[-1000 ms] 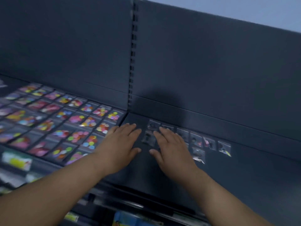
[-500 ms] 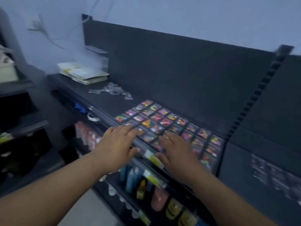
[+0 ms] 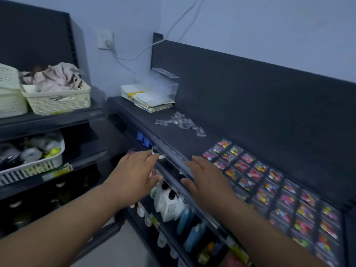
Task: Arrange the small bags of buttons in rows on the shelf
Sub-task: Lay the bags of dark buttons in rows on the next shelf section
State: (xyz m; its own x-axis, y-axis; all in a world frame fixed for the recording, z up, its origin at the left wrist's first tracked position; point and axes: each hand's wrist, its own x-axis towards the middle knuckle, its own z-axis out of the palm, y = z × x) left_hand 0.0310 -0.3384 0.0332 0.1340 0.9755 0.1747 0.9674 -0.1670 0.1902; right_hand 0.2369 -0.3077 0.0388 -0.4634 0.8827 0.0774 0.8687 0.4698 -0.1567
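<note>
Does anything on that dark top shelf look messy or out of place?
Yes: a heap of clear little bags lies jumbled on the shelf, some overlapping, at odd angles. Farther right, the colourful button bags sit in tidy rows, so the heap stands out.

One left hand (image 3: 134, 170), one right hand (image 3: 209, 179), two cream baskets (image 3: 57, 105), one paper stack (image 3: 152, 105), one bag heap (image 3: 181, 123).

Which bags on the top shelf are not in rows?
The clear bags heaped near the paper stack; the colourful button bags beside the right hand lie in neat rows.
</note>
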